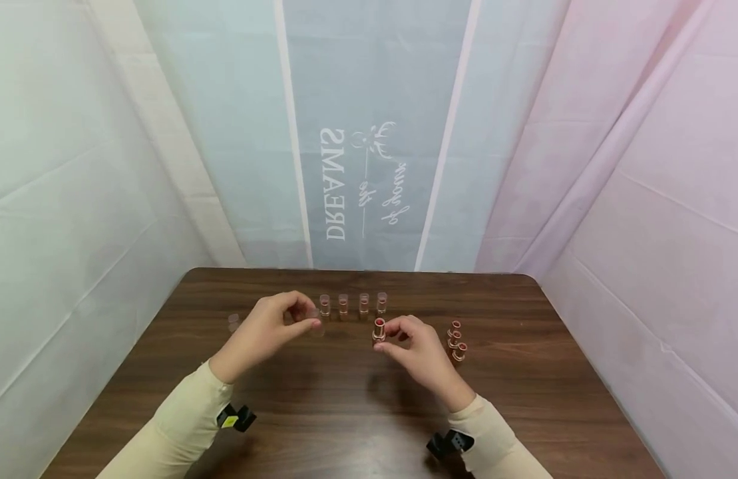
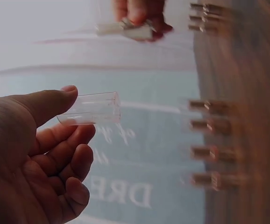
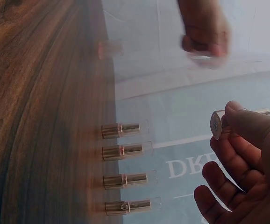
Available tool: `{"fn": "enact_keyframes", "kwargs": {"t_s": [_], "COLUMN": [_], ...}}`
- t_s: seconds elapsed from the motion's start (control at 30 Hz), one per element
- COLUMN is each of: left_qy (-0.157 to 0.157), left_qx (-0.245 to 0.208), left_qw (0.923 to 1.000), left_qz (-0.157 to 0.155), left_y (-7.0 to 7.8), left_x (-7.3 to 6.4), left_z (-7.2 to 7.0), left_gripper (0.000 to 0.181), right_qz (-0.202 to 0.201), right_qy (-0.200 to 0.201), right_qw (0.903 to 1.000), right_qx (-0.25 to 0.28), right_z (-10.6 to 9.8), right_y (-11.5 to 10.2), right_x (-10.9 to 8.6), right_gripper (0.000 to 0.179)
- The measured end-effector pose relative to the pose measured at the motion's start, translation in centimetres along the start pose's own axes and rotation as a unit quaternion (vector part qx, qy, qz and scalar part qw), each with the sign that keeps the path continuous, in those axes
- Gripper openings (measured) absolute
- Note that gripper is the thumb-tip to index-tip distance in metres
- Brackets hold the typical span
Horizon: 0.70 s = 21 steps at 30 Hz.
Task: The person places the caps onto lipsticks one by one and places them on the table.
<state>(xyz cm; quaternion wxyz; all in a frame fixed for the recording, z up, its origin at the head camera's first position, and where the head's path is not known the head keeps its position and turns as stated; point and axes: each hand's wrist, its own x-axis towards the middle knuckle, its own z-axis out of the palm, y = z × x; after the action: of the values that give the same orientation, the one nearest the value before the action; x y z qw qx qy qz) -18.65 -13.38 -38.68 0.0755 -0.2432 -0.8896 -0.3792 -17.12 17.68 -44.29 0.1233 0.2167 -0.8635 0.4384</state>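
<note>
From the head view, we see the left hand (image 1: 267, 329) pinching a clear cap (image 1: 317, 326) and the right hand (image 1: 422, 352) gripping a lipstick tube (image 1: 378, 331). Four capped tubes (image 1: 343, 307) stand beyond both hands, three bare tubes (image 1: 456, 340) right of the right hand.

From the left wrist, we see the cap held well apart from the lipstick tube.

From the right wrist, we see the lipstick tube pinched.

A: Near your left hand (image 1: 267, 329), a clear piece (image 1: 233, 320) was too faint to make out, and your sleeves (image 1: 180, 419) ran past the head view's bottom edge.

B: Yes, and your right thumb (image 3: 245, 119) hid part of the lipstick tube (image 3: 217, 125); in the right wrist view the top edge cropped your blurred left hand.

A: In the left wrist view, the row of tubes (image 2: 213, 125) was smeared, while your right hand (image 2: 138, 11), blurred too, was cut off above.
</note>
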Motion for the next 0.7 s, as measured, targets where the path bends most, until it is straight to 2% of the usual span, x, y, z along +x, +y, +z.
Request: {"fn": "enact_keyframes", "kwargs": {"t_s": [0.17,0.33,0.5,0.7], "left_qy": [0.001,-0.003,-0.008,-0.018], "left_qx": [-0.002,-0.008,-0.015,-0.028], "left_qw": [0.9987,0.9967,0.9948,0.9921], "left_qz": [0.052,0.080,0.100,0.121], "left_y": [2.8,4.9,6.0,6.6], "left_x": [1.9,3.1,3.7,4.1], "left_z": [0.0,0.5,1.2,2.2], "left_gripper": [0.015,0.016,0.017,0.016], "right_qz": [-0.007,-0.009,-0.013,-0.005], "right_qy": [-0.001,-0.003,0.001,-0.011], "right_qw": [1.0000,1.0000,0.9999,0.9999], "right_qx": [-0.003,0.000,-0.005,0.001], "right_z": [0.4,0.6,0.7,1.0], "right_y": [0.2,0.1,-0.2,-0.4], "right_x": [0.0,0.0,-0.1,-0.4], "right_gripper": [0.023,0.022,0.022,0.022]}}
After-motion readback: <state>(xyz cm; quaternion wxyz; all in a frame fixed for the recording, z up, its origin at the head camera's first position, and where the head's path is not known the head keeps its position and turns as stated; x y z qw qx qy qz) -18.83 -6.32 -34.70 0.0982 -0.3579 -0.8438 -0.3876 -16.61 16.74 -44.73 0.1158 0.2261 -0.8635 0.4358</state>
